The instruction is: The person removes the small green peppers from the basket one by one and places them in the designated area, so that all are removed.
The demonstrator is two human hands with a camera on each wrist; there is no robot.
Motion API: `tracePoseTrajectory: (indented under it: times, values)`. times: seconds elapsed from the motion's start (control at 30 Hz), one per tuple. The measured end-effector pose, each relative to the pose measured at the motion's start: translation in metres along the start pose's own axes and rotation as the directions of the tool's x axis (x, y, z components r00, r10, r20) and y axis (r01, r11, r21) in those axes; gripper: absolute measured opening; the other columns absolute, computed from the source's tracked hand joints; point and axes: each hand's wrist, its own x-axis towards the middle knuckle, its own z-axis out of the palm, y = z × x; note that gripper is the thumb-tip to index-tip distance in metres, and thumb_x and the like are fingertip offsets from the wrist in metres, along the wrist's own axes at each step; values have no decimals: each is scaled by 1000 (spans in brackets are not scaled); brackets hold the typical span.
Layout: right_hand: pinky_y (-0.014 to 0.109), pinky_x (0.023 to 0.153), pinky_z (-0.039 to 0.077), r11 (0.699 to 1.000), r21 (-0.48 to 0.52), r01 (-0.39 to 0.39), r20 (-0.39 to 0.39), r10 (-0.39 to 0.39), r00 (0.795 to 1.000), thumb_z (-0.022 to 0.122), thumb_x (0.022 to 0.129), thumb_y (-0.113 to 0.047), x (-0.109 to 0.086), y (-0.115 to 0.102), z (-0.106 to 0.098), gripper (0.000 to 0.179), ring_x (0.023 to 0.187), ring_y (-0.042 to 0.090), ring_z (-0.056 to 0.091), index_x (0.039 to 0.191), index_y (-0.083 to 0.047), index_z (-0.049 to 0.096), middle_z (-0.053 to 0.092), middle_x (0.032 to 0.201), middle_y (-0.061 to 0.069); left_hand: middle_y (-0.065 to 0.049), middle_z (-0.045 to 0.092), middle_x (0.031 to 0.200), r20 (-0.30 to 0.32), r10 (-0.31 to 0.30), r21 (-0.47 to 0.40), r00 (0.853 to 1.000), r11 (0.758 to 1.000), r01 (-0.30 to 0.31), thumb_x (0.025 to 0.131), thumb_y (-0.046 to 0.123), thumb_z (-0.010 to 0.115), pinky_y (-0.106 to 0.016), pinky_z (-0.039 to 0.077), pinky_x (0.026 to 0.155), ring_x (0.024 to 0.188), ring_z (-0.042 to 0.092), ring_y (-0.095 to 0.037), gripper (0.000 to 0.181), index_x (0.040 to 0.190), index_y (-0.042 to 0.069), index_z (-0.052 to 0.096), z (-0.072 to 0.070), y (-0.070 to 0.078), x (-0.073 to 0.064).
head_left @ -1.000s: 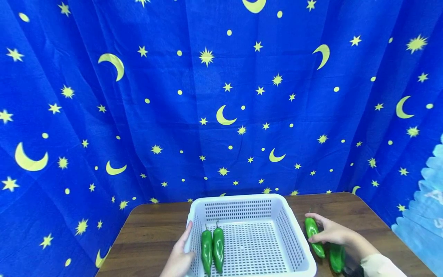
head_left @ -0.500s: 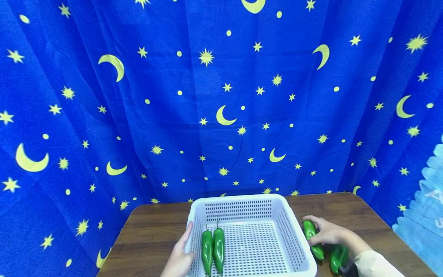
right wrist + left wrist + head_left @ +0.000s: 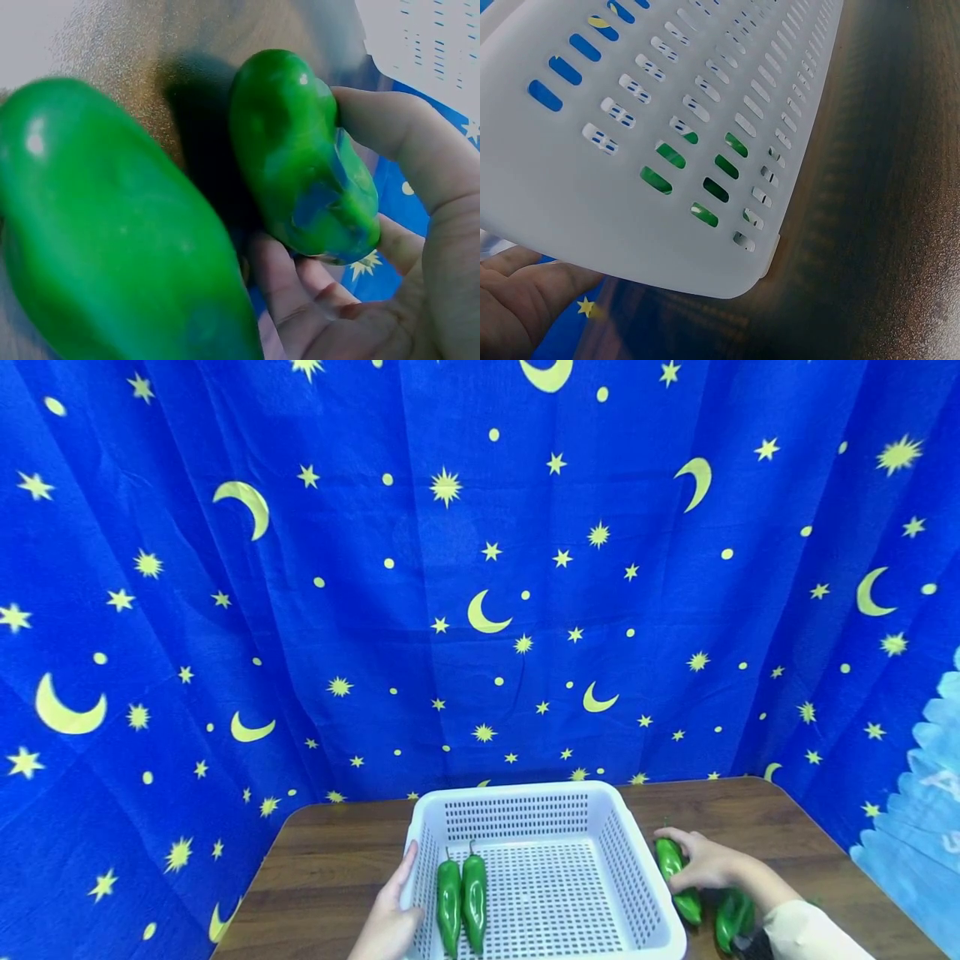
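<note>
Pepper (image 3: 281, 142) just right of the white basket (image 3: 517, 791), low at the counter (image 3: 337, 852), contact unclear; pinched across its width between thumb and fingers of the right hand (image 3: 707, 862), likely for balance. Basket's left rim in the grip of the left hand (image 3: 390, 917), probably against sliding. Raised right wall in between. Second pepper (image 3: 733, 918) close under the right wrist; two peppers (image 3: 449, 906) inside, side by side; starry curtain (image 3: 536, 652) behind.

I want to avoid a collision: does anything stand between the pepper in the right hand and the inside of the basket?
Yes: the basket's right wall stands between the pepper in the right hand and the inside.
</note>
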Motion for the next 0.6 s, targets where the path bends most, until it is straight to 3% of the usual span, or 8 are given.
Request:
tracePoseTrajectory:
  times: [0.2,0.43,0.6]
  values:
    - [30,70,50,998,-52,18,8,-18,1000,82,63,-20,0,-1,-4,95,91,25,50,146,2,40,47,104,19,-38,14,156,4,-7,-11,1000,1000,7,74,-15,49,-55,61,83,127,44,-61,100,160,16,10,0,0,0]
    - [28,63,52,996,-43,73,67,-70,995,81,69,-19,2,-3,-8,94,80,20,58,146,10,35,60,89,11,-37,13,157,2,-16,-15,1000,1000,16,73,-15,49,-54,61,85,129,43,-60,100,160,15,9,0,0,1]
    - [39,77,53,992,-128,19,36,-14,999,84,68,-28,3,-6,-9,96,93,24,55,147,3,39,57,105,15,-37,14,157,-4,-21,-15,1000,1000,21,74,-15,49,-55,61,84,128,44,-60,100,160,16,10,0,0,1]
